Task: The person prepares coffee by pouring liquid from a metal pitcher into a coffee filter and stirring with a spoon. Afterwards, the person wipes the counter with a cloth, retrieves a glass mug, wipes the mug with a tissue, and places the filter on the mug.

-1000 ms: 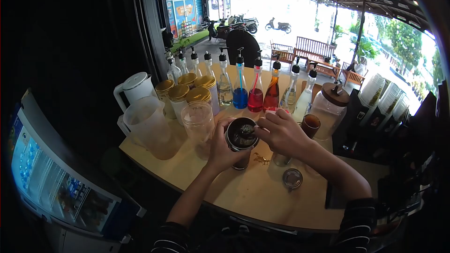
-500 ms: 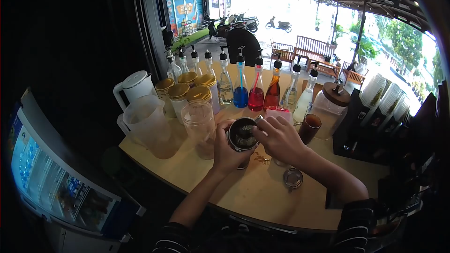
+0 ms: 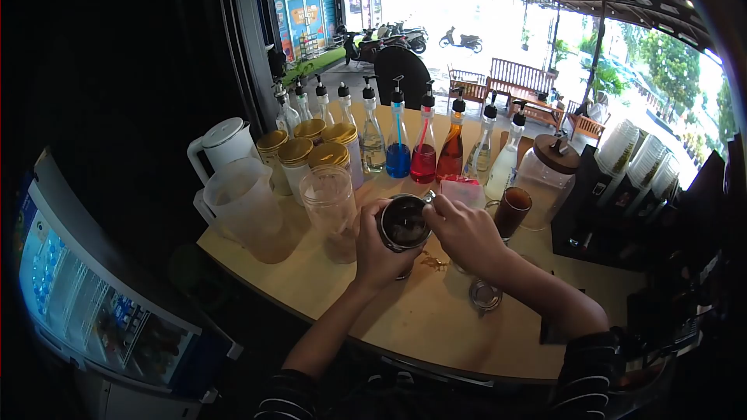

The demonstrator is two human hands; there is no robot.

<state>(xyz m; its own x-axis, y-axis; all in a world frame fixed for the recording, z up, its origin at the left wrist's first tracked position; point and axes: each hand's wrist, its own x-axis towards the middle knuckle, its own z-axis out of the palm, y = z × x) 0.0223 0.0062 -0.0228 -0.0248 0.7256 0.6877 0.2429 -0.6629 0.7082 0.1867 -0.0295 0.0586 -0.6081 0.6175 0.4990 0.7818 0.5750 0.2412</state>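
A round cup (image 3: 405, 223) with a shiny rim holds dark liquid with a lighter patch on its surface. My left hand (image 3: 377, 251) wraps around its side, closed on it. At the cup's right rim, my right hand (image 3: 467, 235) is closed in a pinch, with a small shiny metal piece (image 3: 429, 197) showing by its fingertips. Whether that piece is a spoon end or part of the cup cannot be made out. Right of my hands stands a glass mug (image 3: 513, 213) of brown drink. A small glass vessel (image 3: 485, 295) sits below my right forearm.
Pump bottles (image 3: 398, 152) of coloured syrup line the back of the table (image 3: 443, 334). Gold-lidded jars (image 3: 295, 163), a plastic pitcher (image 3: 245, 206) and a clear jar (image 3: 329, 214) stand left. A wooden-lidded jar (image 3: 548, 179) and a cup rack (image 3: 603, 222) are right. Brown spill (image 3: 433, 262) marks the table.
My right fingers have shifted slightly at the cup's rim, and the pattern on the dark liquid looks different. My left hand keeps its hold on the cup.
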